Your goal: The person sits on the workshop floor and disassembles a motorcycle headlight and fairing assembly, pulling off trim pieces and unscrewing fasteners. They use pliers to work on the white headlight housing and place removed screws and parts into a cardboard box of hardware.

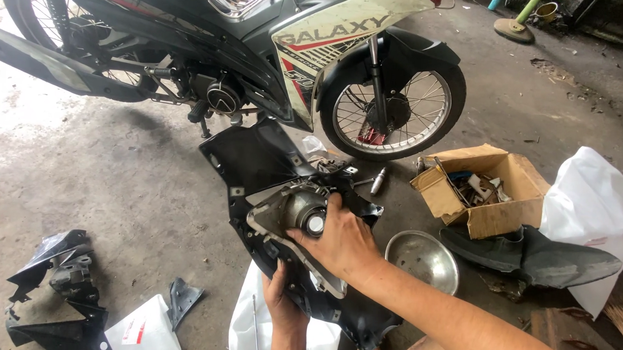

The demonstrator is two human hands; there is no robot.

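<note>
— Two hands were on one piece. What lay at the far left?

— Broken black plastic fairing pieces (pixel 59 290) sat on the concrete floor (pixel 118 189), with a white plastic bag (pixel 140 331) just beside them.

— And the hands?

— The left hand (pixel 284 306) came up from below, its grip wrapped around the lower edge of the black front fairing panel (pixel 257 159), which was tilted in front of the person, above the floor. The right hand (pixel 340 241) lay on top of the grey headlight housing (pixel 289 212) set in that panel, fingers pressed together around the bulb socket (pixel 314 225) at its back.

— What was behind?

— A motorbike (pixel 247 48) stood well apart, its front wheel (pixel 391 109) just past the panel's top.

— Further right?

— A round metal bowl (pixel 422 258) lay near the right forearm. Beyond it stood an open cardboard box (pixel 490 202) of small parts, a black plastic mudguard (pixel 536 255) touching its base, and a white bag (pixel 590 205) behind.
</note>
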